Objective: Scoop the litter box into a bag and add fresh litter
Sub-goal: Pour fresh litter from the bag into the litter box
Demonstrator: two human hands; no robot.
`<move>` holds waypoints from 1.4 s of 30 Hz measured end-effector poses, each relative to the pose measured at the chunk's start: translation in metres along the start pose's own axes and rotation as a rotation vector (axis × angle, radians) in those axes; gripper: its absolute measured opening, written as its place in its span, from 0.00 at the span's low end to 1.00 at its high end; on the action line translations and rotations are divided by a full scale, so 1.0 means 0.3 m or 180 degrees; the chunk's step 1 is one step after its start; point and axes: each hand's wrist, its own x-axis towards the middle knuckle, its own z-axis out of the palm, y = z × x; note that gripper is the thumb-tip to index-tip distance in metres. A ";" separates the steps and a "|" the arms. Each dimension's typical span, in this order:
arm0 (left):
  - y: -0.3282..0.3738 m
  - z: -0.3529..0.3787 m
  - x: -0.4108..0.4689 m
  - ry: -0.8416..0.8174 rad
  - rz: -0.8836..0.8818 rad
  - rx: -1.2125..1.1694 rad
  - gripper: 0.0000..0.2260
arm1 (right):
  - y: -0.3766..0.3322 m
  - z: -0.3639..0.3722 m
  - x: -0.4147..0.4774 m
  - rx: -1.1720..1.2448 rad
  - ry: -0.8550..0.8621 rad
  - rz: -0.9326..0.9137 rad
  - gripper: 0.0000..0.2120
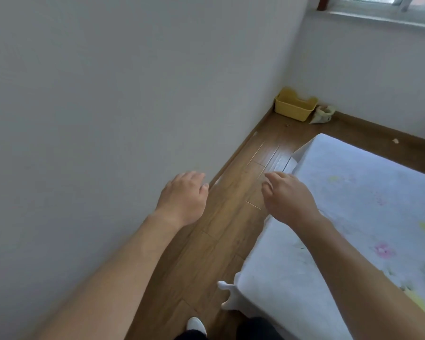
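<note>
Up ahead, one yellow rectangular plastic litter box (295, 106) is sitting, contents hidden, one blurry pale bag (322, 115) just beside it. Well short of it, left hand (182, 200) and right hand (287, 197) are hovering loose, empty.

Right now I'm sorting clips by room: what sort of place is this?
Probably a bedroom: a floral-sheeted bed on the right, a wood-plank floor beside it, and a yellow plastic bin, perhaps the litter box, in the corner.

Soft diffuse daylight from white-framed window (388, 6), panes blown out. The plain pale grey wall (108, 94) dims away from the window. Shadows faint. Slight motion smear on left hand (182, 200) and right hand (287, 200); overall soft focus. Wide-angle bending far from window.
</note>
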 end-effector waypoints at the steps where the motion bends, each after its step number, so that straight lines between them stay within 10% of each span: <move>1: -0.021 -0.012 0.034 -0.0012 0.0050 0.0002 0.17 | -0.016 0.007 0.020 -0.0026 0.0011 0.0037 0.13; 42: 0.249 0.048 2.024 -0.0507 0.1697 0.0153 0.15 | 0.566 0.009 1.476 -0.0125 0.0442 0.1780 0.13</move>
